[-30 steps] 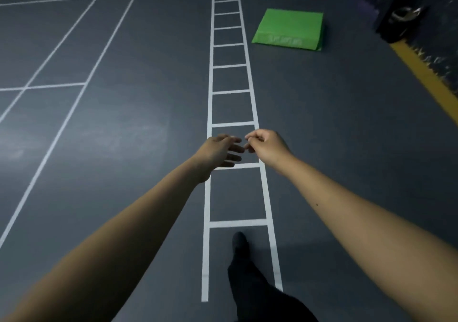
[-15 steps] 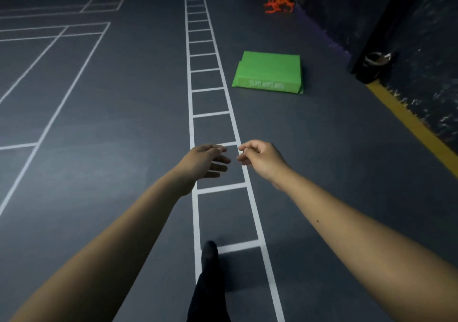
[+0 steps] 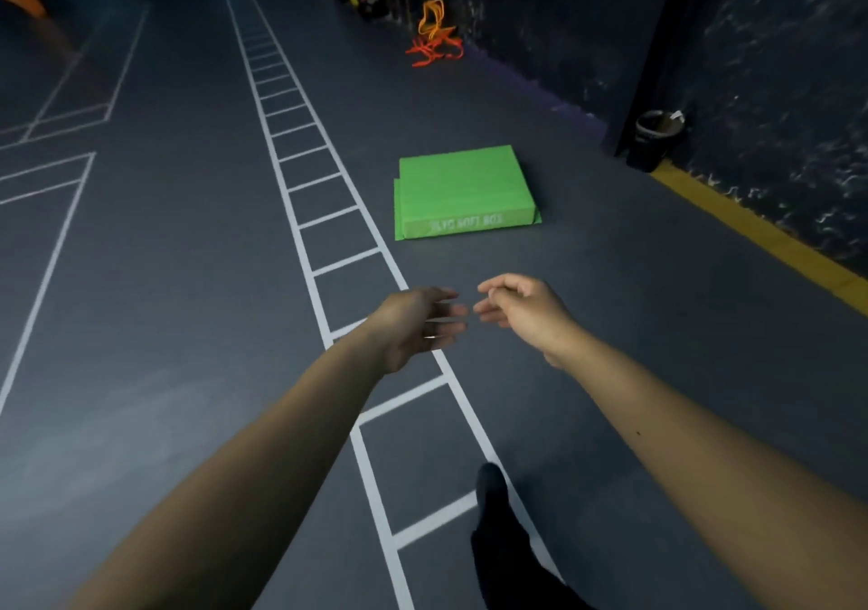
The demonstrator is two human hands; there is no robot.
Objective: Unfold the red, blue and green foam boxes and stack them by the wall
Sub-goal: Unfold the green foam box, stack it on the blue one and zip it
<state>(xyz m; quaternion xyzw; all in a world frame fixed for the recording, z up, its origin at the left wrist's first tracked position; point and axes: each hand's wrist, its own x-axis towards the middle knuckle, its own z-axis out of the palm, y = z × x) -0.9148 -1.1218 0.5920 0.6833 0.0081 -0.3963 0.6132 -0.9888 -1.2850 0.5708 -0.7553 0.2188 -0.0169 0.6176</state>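
A dark grey floor (image 3: 610, 328) is seen across the whole view, marked with white court lines at the left and crossed from top to bottom by a white ladder pattern (image 3: 300, 187) of painted rungs. A dark wall (image 3: 775, 69) is seen along the right side, edged at its base by a yellow strip (image 3: 751, 234). The green foam box (image 3: 462, 191) is laid flat and folded on the floor, between the ladder pattern and the wall, just right of the ladder and well apart from both hands; pale lettering is seen on its near edge but cannot be read. A dark bin (image 3: 655, 140) is stood against the wall beyond the box, to its right. A tangle of orange and red hoops (image 3: 434, 36) is left farther back near the wall. Both bare forearms are stretched forward over the floor. The left hand (image 3: 418, 323) is held above the ladder pattern with its grip spread, fingers loosely extended toward the right, nothing being held. The right hand (image 3: 521, 309) is held just beside it, apart from it, fingers loosely curled with nothing gripped. A dark-clad foot (image 3: 491, 492) is planted on the ladder pattern below the hands. No red or blue box is seen.
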